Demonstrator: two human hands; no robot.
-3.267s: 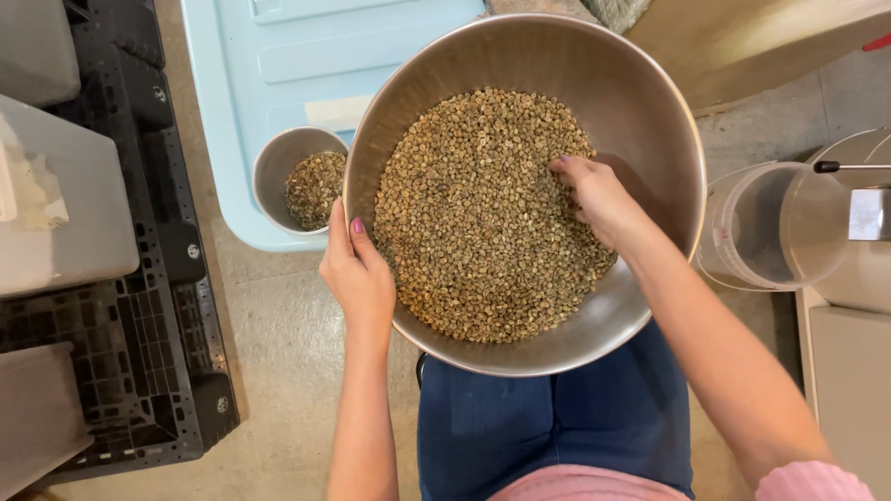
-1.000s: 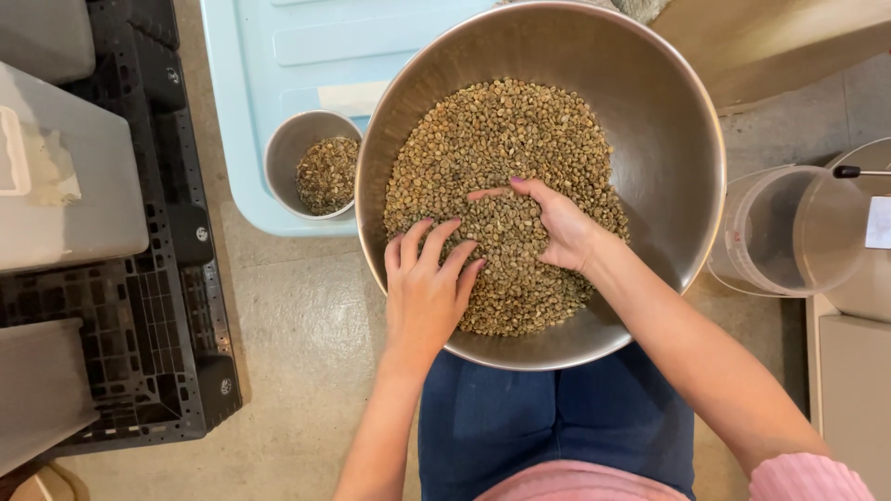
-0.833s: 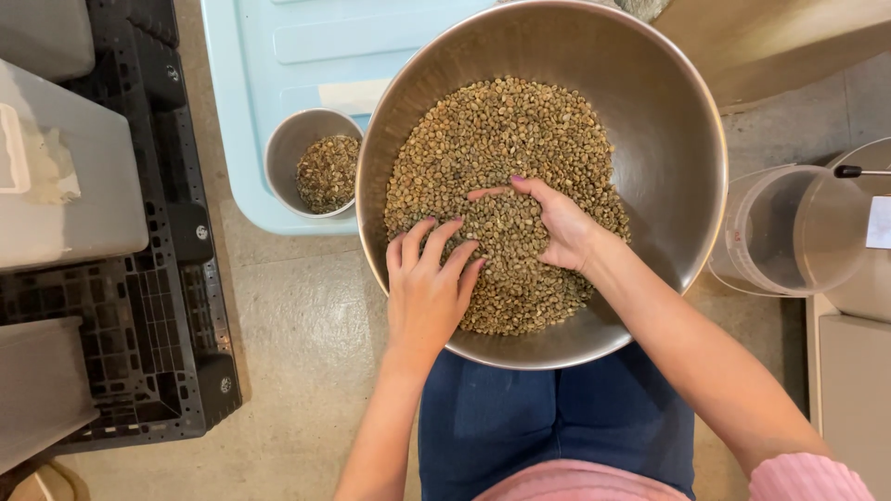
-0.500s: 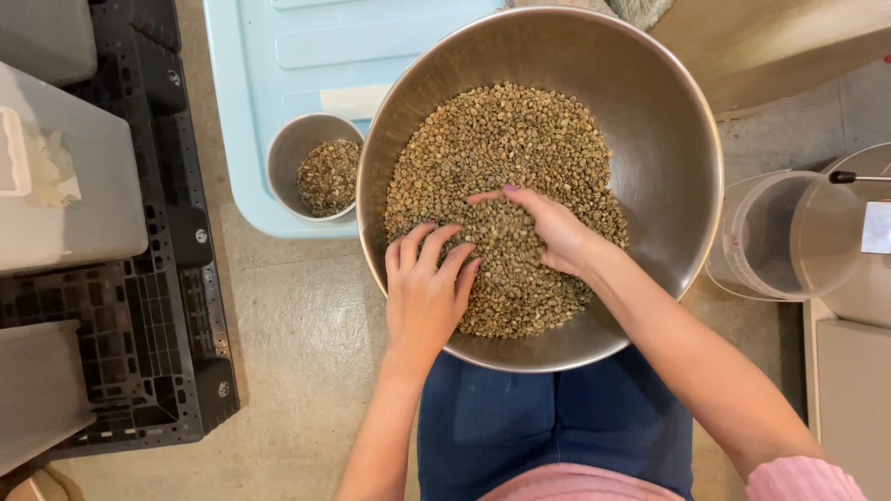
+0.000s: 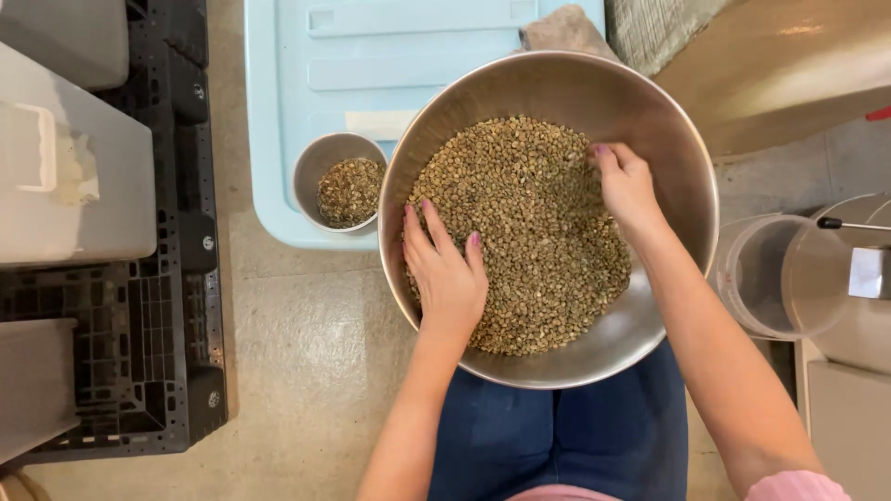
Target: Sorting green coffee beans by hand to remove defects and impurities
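Observation:
A large steel bowl (image 5: 668, 139) rests on my lap, filled with small greenish-brown beans (image 5: 529, 241). My left hand (image 5: 445, 274) lies flat on the beans at the bowl's near left side, fingers spread and pointing away from me. My right hand (image 5: 626, 186) reaches into the beans at the far right, fingers curled down into them. Whether it holds any beans I cannot tell. To the left of the big bowl a small steel cup (image 5: 339, 190) with some of the same beans stands on a light blue lid (image 5: 371, 74).
A black plastic pallet (image 5: 139, 343) with grey bins (image 5: 70, 186) lies at the left on the concrete floor (image 5: 306, 371). A clear plastic container (image 5: 780, 278) and a metal-handled tool (image 5: 858, 250) stand at the right. A wooden surface (image 5: 798, 65) is at the top right.
My right hand has moved from the middle of the beans to the far right side. My left hand has stayed flat on the beans. Earlier it gripped the bowl's rim.

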